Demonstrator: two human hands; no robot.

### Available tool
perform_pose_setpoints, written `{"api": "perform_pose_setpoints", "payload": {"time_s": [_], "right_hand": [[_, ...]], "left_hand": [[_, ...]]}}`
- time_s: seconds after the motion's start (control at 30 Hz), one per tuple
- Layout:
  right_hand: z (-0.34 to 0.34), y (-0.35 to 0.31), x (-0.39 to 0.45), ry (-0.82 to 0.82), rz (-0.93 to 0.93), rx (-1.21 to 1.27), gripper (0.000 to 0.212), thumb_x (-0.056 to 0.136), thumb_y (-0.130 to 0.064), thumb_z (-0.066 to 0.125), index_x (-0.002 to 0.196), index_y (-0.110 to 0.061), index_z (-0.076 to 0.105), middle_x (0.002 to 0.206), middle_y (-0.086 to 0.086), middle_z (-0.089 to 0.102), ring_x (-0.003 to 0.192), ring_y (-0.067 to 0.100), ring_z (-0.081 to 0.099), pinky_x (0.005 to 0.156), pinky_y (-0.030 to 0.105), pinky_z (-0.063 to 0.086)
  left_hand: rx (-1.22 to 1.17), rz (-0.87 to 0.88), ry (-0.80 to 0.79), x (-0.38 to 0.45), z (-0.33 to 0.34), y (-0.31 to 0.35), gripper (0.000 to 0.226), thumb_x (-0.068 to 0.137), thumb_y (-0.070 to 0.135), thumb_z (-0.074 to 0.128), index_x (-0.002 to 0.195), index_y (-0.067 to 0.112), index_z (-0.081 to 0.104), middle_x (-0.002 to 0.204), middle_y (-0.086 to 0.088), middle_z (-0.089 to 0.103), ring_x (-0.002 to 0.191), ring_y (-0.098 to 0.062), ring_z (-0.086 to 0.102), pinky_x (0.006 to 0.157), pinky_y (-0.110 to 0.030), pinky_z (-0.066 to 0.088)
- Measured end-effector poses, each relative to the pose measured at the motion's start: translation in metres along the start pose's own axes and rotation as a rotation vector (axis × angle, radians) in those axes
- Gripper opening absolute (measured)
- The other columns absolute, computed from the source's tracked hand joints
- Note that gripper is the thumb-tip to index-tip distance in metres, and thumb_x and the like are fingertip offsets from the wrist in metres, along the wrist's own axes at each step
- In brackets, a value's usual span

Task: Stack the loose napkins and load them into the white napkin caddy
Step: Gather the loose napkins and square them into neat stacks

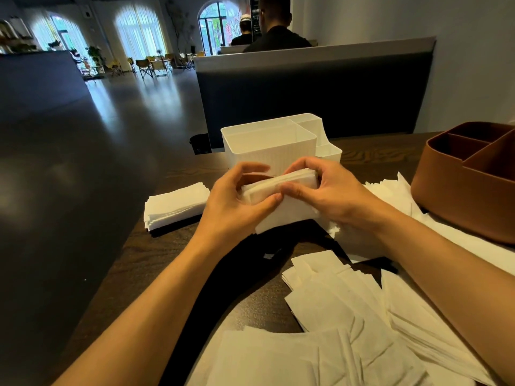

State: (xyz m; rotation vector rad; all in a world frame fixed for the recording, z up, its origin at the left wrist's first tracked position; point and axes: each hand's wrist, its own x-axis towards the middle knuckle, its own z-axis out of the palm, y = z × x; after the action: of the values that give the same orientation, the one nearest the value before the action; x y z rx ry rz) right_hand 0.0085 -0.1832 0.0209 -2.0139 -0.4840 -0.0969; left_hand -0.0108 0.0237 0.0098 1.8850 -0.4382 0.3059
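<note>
I hold a thick stack of white napkins [278,188] on edge above the dark wooden table, just in front of the white napkin caddy [267,146]. My left hand [237,201] grips the stack's left end with curled fingers. My right hand [328,190] grips its right end, thumb along the front. The caddy's large compartment looks empty. A tidy napkin pile [175,204] lies to the left. Loose napkins [348,316] are spread over the near right of the table.
A brown compartment caddy [468,179] stands at the right on more napkins. A dark booth partition [306,87] rises behind the table, with a seated person beyond it. The table's left edge drops to an open dark floor.
</note>
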Motion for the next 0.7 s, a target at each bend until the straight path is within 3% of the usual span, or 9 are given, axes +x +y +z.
{"api": "perform_pose_setpoints", "payload": {"time_s": [0.1, 0.23, 0.33, 0.43, 0.53, 0.63, 0.7], "right_hand": [[-0.002, 0.0, 0.001, 0.049, -0.027, 0.034, 0.04, 0.08, -0.046, 0.07, 0.113, -0.024, 0.063, 0.11, -0.005, 0.065, 0.101, 0.013, 0.066, 0.081, 0.023, 0.06], [0.002, 0.007, 0.004, 0.049, -0.018, -0.013, 0.039, 0.091, -0.05, 0.059, 0.113, -0.019, 0.066, 0.107, -0.005, 0.071, 0.104, 0.008, 0.066, 0.092, 0.022, 0.052], [0.009, 0.012, 0.006, 0.085, 0.007, -0.013, 0.036, 0.099, -0.047, 0.051, 0.107, -0.018, 0.07, 0.102, -0.001, 0.073, 0.1, 0.015, 0.068, 0.087, 0.029, 0.054], [0.014, 0.014, 0.007, 0.071, 0.02, -0.094, 0.032, 0.102, -0.045, 0.048, 0.11, -0.02, 0.067, 0.101, -0.004, 0.069, 0.096, 0.012, 0.065, 0.076, 0.023, 0.05], [0.017, 0.015, 0.006, 0.072, 0.022, -0.147, 0.031, 0.104, -0.044, 0.046, 0.111, -0.021, 0.065, 0.1, -0.005, 0.067, 0.097, 0.011, 0.063, 0.075, 0.021, 0.049], [0.017, 0.008, 0.007, 0.103, -0.004, -0.11, 0.036, 0.101, -0.051, 0.047, 0.109, -0.021, 0.065, 0.101, -0.002, 0.068, 0.095, 0.013, 0.064, 0.077, 0.025, 0.052], [0.009, 0.002, 0.006, 0.109, -0.01, -0.049, 0.044, 0.091, -0.059, 0.051, 0.115, -0.024, 0.062, 0.107, -0.005, 0.067, 0.096, 0.009, 0.064, 0.073, 0.016, 0.051]], "left_hand": [[-0.056, 0.0, 0.013, -0.001, 0.002, 0.001, 0.062, 0.081, 0.026, 0.086, 0.135, 0.026, 0.054, 0.119, 0.009, 0.069, 0.109, -0.002, 0.067, 0.087, -0.02, 0.058], [0.025, 0.009, -0.131, -0.006, 0.01, -0.003, 0.067, 0.08, 0.025, 0.087, 0.137, 0.03, 0.051, 0.121, 0.01, 0.066, 0.108, 0.002, 0.066, 0.085, -0.019, 0.058], [0.059, 0.017, -0.151, -0.008, 0.014, -0.005, 0.065, 0.081, 0.029, 0.087, 0.135, 0.035, 0.052, 0.122, 0.013, 0.065, 0.108, 0.005, 0.065, 0.084, -0.019, 0.059], [0.125, 0.028, -0.153, -0.009, 0.014, -0.008, 0.06, 0.081, 0.03, 0.087, 0.13, 0.036, 0.054, 0.119, 0.014, 0.065, 0.107, 0.005, 0.064, 0.09, -0.025, 0.059], [0.147, 0.03, -0.172, -0.011, 0.014, -0.009, 0.057, 0.081, 0.029, 0.087, 0.128, 0.034, 0.055, 0.116, 0.013, 0.067, 0.105, 0.001, 0.066, 0.09, -0.025, 0.059], [0.129, 0.03, -0.109, -0.008, 0.012, -0.005, 0.052, 0.079, 0.027, 0.089, 0.123, 0.031, 0.061, 0.11, 0.012, 0.07, 0.1, 0.001, 0.067, 0.084, -0.02, 0.058], [0.03, -0.014, -0.056, -0.004, 0.008, -0.001, 0.051, 0.078, 0.027, 0.089, 0.121, 0.027, 0.063, 0.11, 0.008, 0.071, 0.099, -0.003, 0.07, 0.08, -0.021, 0.059]]}}
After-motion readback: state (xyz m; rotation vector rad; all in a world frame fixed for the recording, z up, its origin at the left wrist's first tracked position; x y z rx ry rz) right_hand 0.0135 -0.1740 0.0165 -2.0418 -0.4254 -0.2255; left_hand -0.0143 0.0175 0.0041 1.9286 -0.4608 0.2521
